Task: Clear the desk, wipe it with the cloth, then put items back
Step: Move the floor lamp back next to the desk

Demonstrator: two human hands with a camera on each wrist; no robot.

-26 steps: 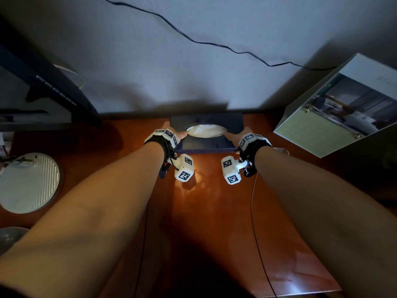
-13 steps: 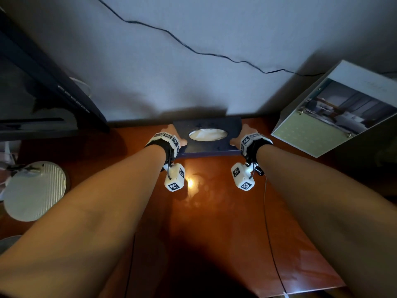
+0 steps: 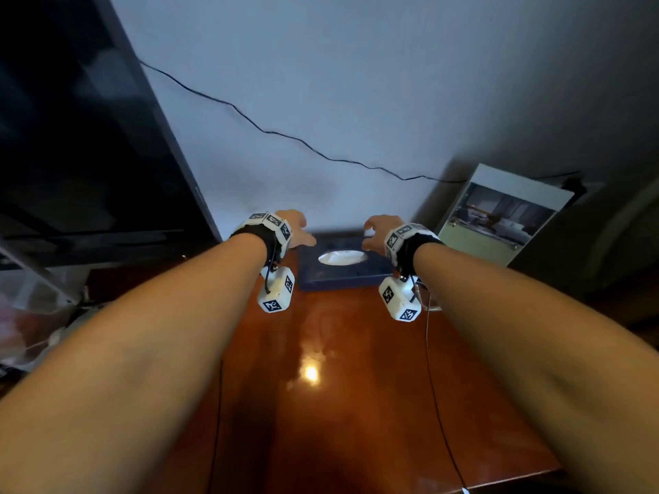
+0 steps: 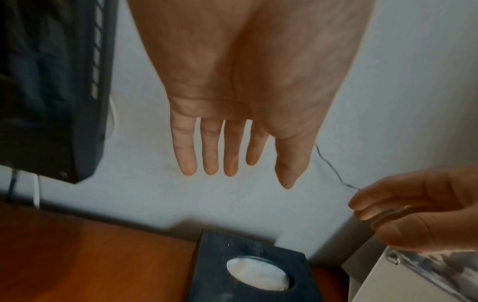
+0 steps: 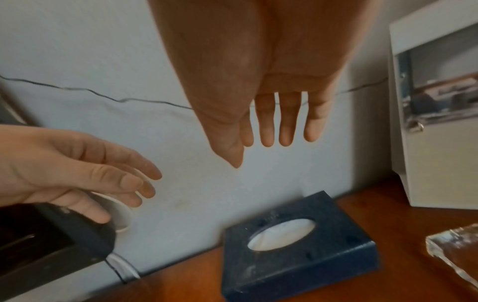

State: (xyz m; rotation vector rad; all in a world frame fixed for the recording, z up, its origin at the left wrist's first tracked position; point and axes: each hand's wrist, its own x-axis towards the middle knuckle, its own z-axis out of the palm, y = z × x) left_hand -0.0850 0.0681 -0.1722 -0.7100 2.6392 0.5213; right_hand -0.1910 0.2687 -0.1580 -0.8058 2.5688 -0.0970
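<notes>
1. At the back edge of the desk [image 3: 356, 404], against the white wall [image 3: 356, 83], the dark blue tissue box [image 3: 342, 272] lies flat with its oval opening up and white tissue showing inside.
2. Above the box, the left hand [image 3: 297, 229] floats in the air with its fingers [image 4: 209, 147] straight and a little spread; it holds nothing and touches nothing.
3. Beside it, the right hand [image 3: 378, 229] is also in the air over the right part of the box, its fingers [image 5: 287, 122] loose and nearly straight, with nothing inside.
4. Between the two hands and the top of the box there is free space in both wrist views.
5. On the left, a dark monitor [image 3: 89, 137] stands close to the box; its lower corner hangs near the left hand.
6. On the right, a white calendar with a photo [image 3: 499, 219] leans at the wall, near the right edge of the box but apart from it.
7. Near the front right corner of the box a clear block [image 5: 455, 251] lies on the wood.
8. Along the wall a thin black cable [image 3: 321, 155] runs from the monitor side toward the calendar.
9. In front of the box the brown glossy wood shows a bright reflection of light, with both forearms over it.
</notes>
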